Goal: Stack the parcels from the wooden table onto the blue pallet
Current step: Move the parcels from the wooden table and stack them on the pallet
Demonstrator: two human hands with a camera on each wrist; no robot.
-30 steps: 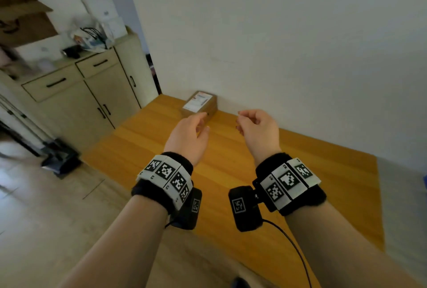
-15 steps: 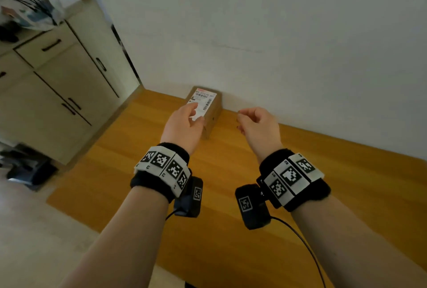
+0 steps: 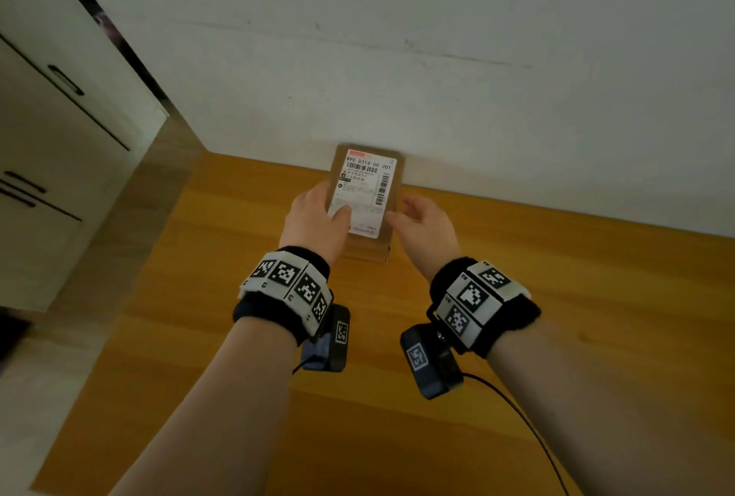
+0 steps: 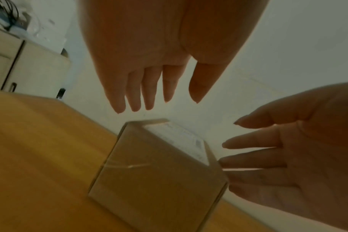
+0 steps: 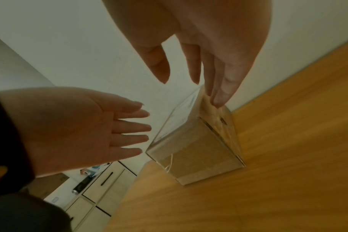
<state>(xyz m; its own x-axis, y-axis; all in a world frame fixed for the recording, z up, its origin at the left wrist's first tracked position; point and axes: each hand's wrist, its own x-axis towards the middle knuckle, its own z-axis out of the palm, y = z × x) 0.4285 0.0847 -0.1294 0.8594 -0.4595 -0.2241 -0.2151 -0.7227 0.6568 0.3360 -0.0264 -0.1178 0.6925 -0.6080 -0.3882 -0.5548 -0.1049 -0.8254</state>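
One brown cardboard parcel (image 3: pixel 366 193) with a white shipping label lies on the wooden table (image 3: pixel 557 316), pushed against the wall. My left hand (image 3: pixel 324 209) hovers at its near left corner with straight fingers. In the left wrist view those fingers (image 4: pixel 149 94) are spread above the parcel (image 4: pixel 153 180) and hold nothing. My right hand (image 3: pixel 413 213) is at the parcel's right side. In the right wrist view its straight fingertips (image 5: pixel 216 97) reach the upper right edge of the parcel (image 5: pixel 199 146). The blue pallet is out of view.
A white wall (image 3: pixel 437 58) stands directly behind the parcel. Cream cabinets (image 3: pixel 59 137) with dark handles stand to the left, past the table's left edge. A black cable (image 3: pixel 529 428) trails from my right wrist camera over the near table.
Both hands moved forward to either side of the parcel, and my head came closer over it. My right hand's curled fingers have straightened.
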